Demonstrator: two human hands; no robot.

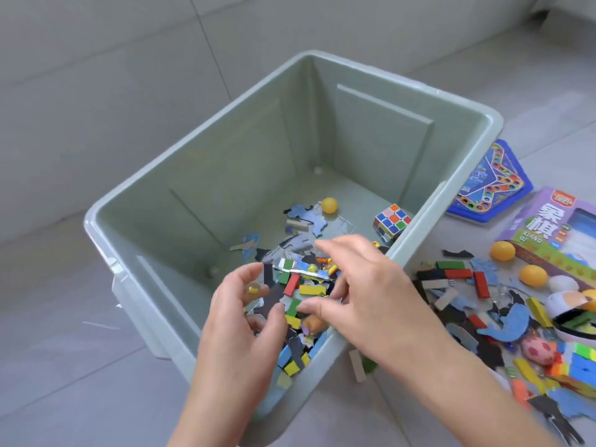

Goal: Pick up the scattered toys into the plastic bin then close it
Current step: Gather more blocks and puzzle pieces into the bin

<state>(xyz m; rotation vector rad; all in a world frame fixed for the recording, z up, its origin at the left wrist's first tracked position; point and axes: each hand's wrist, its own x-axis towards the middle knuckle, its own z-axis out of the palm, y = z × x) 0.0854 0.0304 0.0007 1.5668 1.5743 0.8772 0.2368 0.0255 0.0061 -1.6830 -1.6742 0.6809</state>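
We record the bin (pixel 225 162) as smooth, faintly glossy plastic; floor tiles (pixel 80 108) matt; box (pixel 541 227) at 3 o'clock, glossy printed card.

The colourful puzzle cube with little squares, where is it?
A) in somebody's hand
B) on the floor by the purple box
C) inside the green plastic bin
C: the colourful puzzle cube sits on the bottom of the pale green plastic bin, near its right wall.

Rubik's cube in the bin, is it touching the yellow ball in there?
Apart. The head view shows the Rubik's cube beside the right wall and the yellow ball off to its left, with bare floor of the bin between them.
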